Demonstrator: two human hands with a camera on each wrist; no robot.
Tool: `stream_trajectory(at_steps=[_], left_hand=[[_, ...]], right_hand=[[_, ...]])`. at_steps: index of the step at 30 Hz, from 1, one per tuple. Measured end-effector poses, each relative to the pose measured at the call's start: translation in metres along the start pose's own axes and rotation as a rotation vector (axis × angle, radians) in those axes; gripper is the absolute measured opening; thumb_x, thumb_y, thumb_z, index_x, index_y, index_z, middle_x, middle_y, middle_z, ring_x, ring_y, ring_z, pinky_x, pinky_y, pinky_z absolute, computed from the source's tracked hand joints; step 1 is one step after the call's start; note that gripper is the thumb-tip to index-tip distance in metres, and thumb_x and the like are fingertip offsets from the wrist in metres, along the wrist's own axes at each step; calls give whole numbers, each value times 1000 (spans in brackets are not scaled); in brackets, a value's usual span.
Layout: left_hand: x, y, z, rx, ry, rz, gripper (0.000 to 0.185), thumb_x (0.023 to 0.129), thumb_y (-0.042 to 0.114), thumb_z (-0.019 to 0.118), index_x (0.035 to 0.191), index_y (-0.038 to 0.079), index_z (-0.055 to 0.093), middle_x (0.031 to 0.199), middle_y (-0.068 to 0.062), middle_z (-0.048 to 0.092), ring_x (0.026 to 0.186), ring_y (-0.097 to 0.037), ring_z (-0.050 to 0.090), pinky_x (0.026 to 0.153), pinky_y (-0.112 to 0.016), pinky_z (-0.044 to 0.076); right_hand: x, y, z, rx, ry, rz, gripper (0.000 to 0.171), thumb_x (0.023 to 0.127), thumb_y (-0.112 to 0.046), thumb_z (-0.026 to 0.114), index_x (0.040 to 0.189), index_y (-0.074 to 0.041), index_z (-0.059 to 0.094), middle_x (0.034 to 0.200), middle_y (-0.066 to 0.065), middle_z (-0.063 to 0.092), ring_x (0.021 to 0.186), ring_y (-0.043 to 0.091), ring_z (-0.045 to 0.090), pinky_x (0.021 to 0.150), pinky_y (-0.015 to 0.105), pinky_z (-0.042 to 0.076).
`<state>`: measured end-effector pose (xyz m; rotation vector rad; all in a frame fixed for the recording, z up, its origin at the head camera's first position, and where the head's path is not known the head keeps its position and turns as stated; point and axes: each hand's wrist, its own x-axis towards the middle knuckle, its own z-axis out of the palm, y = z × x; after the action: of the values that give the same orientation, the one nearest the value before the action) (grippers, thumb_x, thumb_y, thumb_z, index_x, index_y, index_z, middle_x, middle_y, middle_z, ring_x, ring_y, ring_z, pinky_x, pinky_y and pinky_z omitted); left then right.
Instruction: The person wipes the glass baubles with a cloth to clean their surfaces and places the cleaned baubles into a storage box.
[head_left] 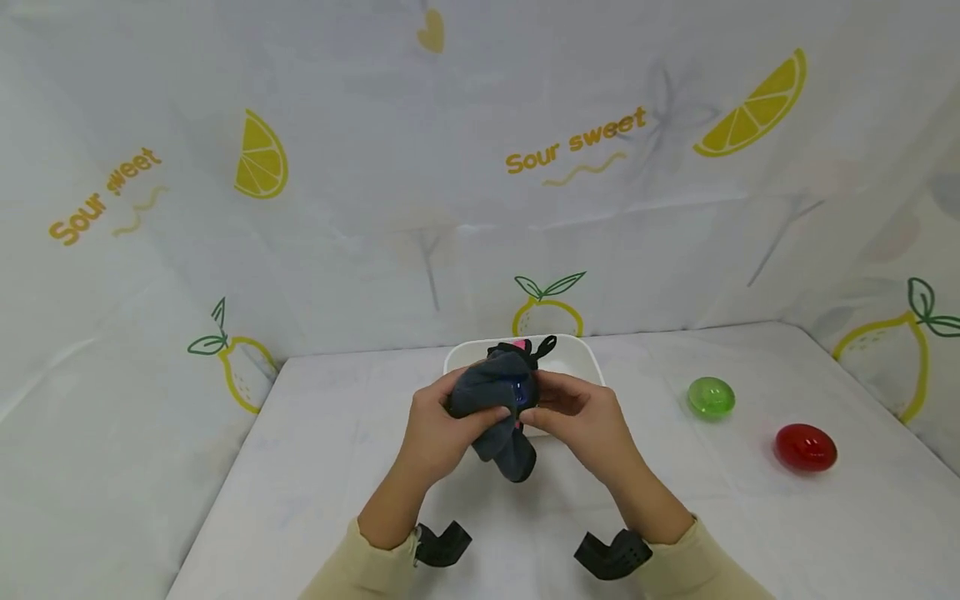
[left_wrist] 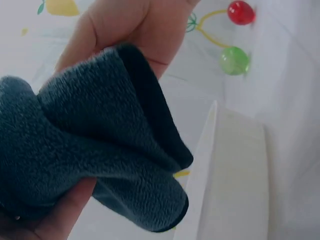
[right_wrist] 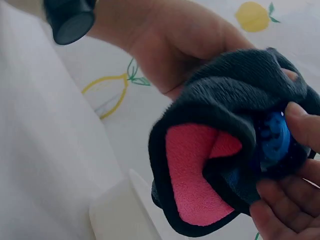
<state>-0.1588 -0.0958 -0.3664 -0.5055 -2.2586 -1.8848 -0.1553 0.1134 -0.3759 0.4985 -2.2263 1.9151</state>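
Head view, from the left: my left hand (head_left: 438, 429) is curled around the dark grey fleece cloth (head_left: 498, 408), thumb across its front and fingers behind, holding it up just above the table (head_left: 337, 467). The cloth hangs bunched between both hands, its lower end drooping toward the tabletop, directly in front of the white tub (head_left: 585, 354), which stands on the table behind it. A black loop sticks up from the top of the cloth. My right hand (head_left: 581, 417) meets it from the other side, fingertips pinching a blue ball (head_left: 519, 390) against the fabric.

The left wrist view shows my thumb (left_wrist: 65, 212) pressed under the fleece folds, the tub's rim just beyond.

In the right wrist view the cloth opens toward the camera with a pink lining (right_wrist: 197, 172) inside, and my right fingers (right_wrist: 300, 117) close round the blue ball (right_wrist: 275, 136), which is half wrapped in the grey fabric.

Farther right on the table lie a green ball (head_left: 711, 397) and then a red ball (head_left: 806, 447), near each other and well apart from my hands.
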Motion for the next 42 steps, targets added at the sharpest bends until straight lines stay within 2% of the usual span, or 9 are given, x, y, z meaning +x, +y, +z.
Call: stream_trajectory(at_steps=[3, 7, 14, 17, 22, 25, 28, 35, 42], left_hand=[[1, 0, -5, -59, -22, -23, 41, 77, 12, 84, 116, 14, 70, 109, -7, 71, 96, -21, 67, 80, -35, 58], [3, 2, -8, -112, -40, -66, 36, 78, 9, 83, 112, 10, 70, 105, -10, 71, 92, -22, 66, 78, -36, 57], [1, 0, -2, -53, -1, -77, 43, 78, 21, 84, 118, 17, 69, 110, -5, 71, 98, -20, 67, 80, -35, 58], [-1, -1, 2, 66, 15, 22, 52, 78, 26, 85, 126, 23, 66, 120, 2, 69, 109, -16, 66, 87, -35, 56], [-4, -2, 6, 310, 36, 322, 57, 77, 24, 85, 130, 20, 64, 139, 2, 59, 126, -17, 58, 101, -39, 50], [-3, -2, 6, 338, 39, 393, 57, 76, 22, 87, 128, 17, 66, 139, 0, 59, 127, -19, 57, 102, -40, 49], [-3, 0, 5, 254, 23, 315, 59, 75, 21, 87, 130, 22, 64, 135, 5, 61, 126, -15, 58, 102, -37, 49], [1, 1, -5, -32, -14, -63, 45, 78, 23, 84, 120, 20, 68, 112, -1, 71, 99, -17, 67, 81, -34, 57], [6, -6, -13, -296, -88, -162, 57, 80, 28, 83, 125, 1, 61, 114, -12, 67, 100, -20, 63, 86, -33, 55]], right_hand=[[1, -2, -4, 122, -68, 116, 50, 82, -5, 78, 129, 5, 60, 110, 8, 71, 95, 11, 68, 81, 25, 57], [2, -3, -7, 174, -115, 137, 49, 84, 0, 73, 128, 12, 57, 105, 2, 70, 92, 10, 66, 80, 24, 57], [0, -3, -1, -19, -20, -59, 50, 78, -5, 82, 124, 2, 64, 116, 12, 69, 99, 11, 68, 86, 24, 56], [-1, -3, 3, -74, 21, -100, 47, 78, -3, 81, 122, 0, 66, 118, 14, 68, 101, 16, 68, 87, 24, 55], [1, -1, 6, -44, 50, 142, 41, 82, -10, 79, 120, -2, 67, 111, 13, 70, 97, 18, 67, 80, 23, 56], [3, 2, 6, 30, 32, 246, 41, 85, -13, 77, 122, -1, 66, 114, 14, 69, 100, 17, 66, 84, 24, 56], [4, 3, 4, 103, 3, 266, 43, 87, -13, 74, 125, 2, 63, 119, 16, 68, 103, 15, 66, 88, 25, 54], [3, 3, -2, 146, -69, 196, 49, 84, -7, 76, 128, 5, 60, 112, 12, 68, 95, 15, 66, 82, 27, 57], [-1, 1, -3, 136, -115, -29, 52, 80, 2, 77, 129, 5, 60, 119, 9, 66, 100, 13, 68, 84, 27, 57]])
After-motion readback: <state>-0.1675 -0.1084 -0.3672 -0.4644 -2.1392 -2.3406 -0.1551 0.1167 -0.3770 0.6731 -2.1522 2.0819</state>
